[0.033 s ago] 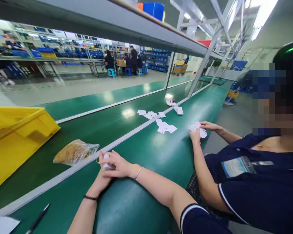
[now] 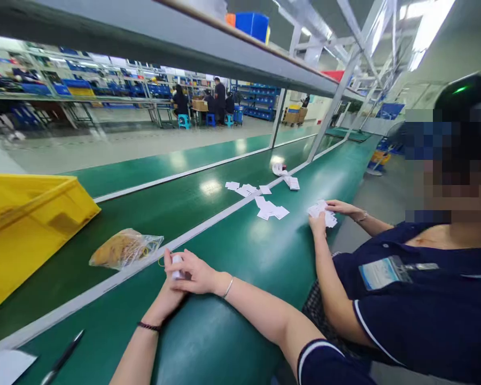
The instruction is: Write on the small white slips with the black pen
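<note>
My left hand [image 2: 171, 291] is wrapped round a small white stack of paper slips [image 2: 177, 266] above the green work surface. Over the same stack lies my right hand [image 2: 198, 274], its fingers closed on it from the right. A thin yellow rubber band [image 2: 161, 262] shows beside my left fingertips. Just behind my hands, a clear plastic bag of rubber bands [image 2: 124, 249] rests beyond the white strip. The undersides of the stack and part of my left palm are hidden.
Loose white slips [image 2: 267, 208] lie scattered ahead. At right, a co-worker's hands [image 2: 318, 222] hold a fanned bunch of slips. A yellow bin [image 2: 32, 230] stands at left, a pen [image 2: 64, 357] and paper [image 2: 8, 366] at lower left. A shelf beam [image 2: 208, 45] crosses overhead.
The view has shifted very slightly. My hands keep the same hold on the stack, and the co-worker has moved slightly to the left in view.
</note>
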### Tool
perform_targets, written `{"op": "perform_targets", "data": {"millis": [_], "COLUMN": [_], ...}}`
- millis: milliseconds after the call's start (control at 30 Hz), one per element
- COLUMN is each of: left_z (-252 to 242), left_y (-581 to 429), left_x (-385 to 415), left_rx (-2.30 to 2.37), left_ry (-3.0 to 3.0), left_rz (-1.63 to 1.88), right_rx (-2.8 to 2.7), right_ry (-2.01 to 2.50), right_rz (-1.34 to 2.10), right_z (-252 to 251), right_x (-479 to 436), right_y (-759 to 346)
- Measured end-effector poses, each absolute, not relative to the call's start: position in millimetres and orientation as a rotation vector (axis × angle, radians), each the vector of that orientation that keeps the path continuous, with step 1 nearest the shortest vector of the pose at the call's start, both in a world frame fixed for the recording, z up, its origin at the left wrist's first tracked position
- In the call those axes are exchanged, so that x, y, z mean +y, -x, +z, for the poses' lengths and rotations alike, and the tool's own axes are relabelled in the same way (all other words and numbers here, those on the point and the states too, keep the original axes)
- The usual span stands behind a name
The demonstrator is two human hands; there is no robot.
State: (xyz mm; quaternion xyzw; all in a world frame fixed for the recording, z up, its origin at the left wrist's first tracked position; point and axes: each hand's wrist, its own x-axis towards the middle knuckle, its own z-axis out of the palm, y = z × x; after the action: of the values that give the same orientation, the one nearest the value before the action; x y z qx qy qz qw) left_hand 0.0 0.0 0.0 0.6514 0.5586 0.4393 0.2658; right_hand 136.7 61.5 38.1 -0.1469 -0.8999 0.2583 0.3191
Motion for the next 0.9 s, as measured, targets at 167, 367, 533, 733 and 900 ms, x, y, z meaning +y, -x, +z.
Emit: {"op": "perform_targets", "data": {"millis": [167, 367, 533, 733, 900], "left_z": [-7, -28, 0, 19, 17], "left_y": [-13, -2, -12, -21, -25], "left_x": [-77, -135, -128, -125, -124], "left_rx": [1.533, 1.577, 1.402, 1.289, 1.354], "left_ry": [-1.903, -1.979, -1.839, -1.677, -1.627], "left_rz": [1.128, 0.841, 0.904, 1.103, 1.161], "right_rx": [-2.385, -2.438, -2.373, -2.327, -2.320], "right_ry": [0.345, 0.288, 0.258, 0.210, 0.108], "right_rz": [0.618, 0.765, 0.839, 0.773, 0.630], "right_z": [26, 5, 3, 7, 10], "right_x": [-3, -45, -41, -41, -39], "right_y": [-162, -162, -167, -180, -179]}}
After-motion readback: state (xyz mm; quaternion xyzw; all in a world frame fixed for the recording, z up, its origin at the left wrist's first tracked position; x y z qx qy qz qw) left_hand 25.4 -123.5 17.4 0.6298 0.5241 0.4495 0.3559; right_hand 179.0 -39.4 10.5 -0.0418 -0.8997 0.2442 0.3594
